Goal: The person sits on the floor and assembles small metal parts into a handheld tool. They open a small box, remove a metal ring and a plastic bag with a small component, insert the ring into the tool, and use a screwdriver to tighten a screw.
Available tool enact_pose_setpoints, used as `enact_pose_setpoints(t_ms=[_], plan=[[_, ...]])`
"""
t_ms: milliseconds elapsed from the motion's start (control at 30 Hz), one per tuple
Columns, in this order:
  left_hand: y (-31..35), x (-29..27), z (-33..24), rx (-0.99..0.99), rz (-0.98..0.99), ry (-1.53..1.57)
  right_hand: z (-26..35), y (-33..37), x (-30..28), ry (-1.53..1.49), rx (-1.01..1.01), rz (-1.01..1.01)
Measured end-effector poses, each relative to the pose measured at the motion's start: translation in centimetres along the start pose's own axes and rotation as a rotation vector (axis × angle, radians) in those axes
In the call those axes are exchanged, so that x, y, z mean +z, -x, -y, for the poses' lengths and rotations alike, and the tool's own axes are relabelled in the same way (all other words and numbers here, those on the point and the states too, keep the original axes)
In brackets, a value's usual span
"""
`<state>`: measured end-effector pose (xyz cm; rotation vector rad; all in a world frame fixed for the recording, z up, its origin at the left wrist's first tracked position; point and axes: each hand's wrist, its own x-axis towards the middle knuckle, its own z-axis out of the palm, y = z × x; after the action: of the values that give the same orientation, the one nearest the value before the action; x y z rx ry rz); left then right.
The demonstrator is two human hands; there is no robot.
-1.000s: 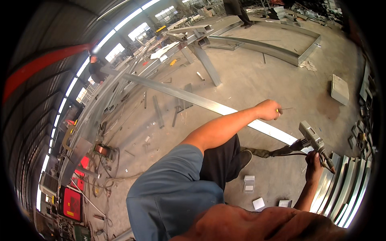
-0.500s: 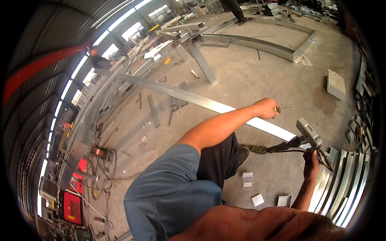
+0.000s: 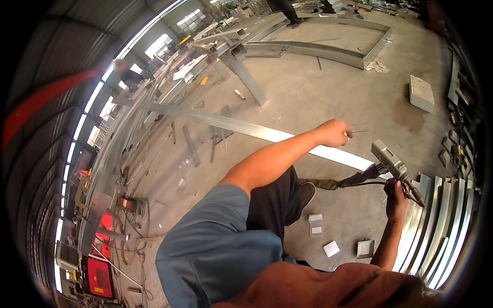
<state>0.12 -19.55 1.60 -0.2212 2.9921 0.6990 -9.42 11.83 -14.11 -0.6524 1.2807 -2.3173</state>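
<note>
My left hand (image 3: 333, 132) is closed, its arm stretched over a long flat metal bar (image 3: 221, 119). Between its fingers shows a bit of yellow, and a thin rod (image 3: 358, 132) sticks out to the right; the rest is hidden in the palm. With its fingers wrapped round, my right hand (image 3: 396, 199) holds a grey handheld welding gun (image 3: 389, 158) at the bar's near right end. The gun's copper-coloured nozzle points down to the right, towards several shiny metal profiles (image 3: 436, 226). A sleeved hose (image 3: 328, 183) runs left from the gun.
A small square metal frame (image 3: 365, 249), a white square piece (image 3: 331, 249) and a small pale box (image 3: 315, 225) lie on the floor. A pale block (image 3: 421, 94) stands at right. Red machines (image 3: 97, 277) with cables are at left. A person (image 3: 127, 74) is far left; another's legs (image 3: 287, 13) show at the back.
The view has shifted slightly, so most things sit a little further left and up. Both hands keep their holds, and the gun stays at the bar's end.
</note>
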Motion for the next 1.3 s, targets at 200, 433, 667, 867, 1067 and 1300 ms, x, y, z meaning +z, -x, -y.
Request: enact_pose_setpoints(t_ms=[200,433,667,867,1067,1300], plan=[[0.0,0.2,-1.2,-0.013,0.008,0.046,0.6,-0.1,0.5,0.001,-0.045,-0.031],[-1.6,2.9,-2.8,-0.15,-0.049,0.567,-0.2,0.9,-1.7,-0.036,-0.017,-0.041],[-5.4,9.7,-5.0,-0.208,-0.08,0.87,-2.3,3.3,-4.8,-0.002,0.114,-0.092],[-8.1,17.7,-3.7,0.08,0.048,0.688,-4.0,6.3,-10.1,-0.174,0.08,0.036],[-6.2,17.5,-1.5,0.33,0.285,0.695,-2.0,8.7,-6.7,0.028,0.183,-0.106],[-7.0,15.8,-1.2,0.839,0.544,0.685,-3.5,7.8,-7.4,-0.03,0.18,-0.059]])
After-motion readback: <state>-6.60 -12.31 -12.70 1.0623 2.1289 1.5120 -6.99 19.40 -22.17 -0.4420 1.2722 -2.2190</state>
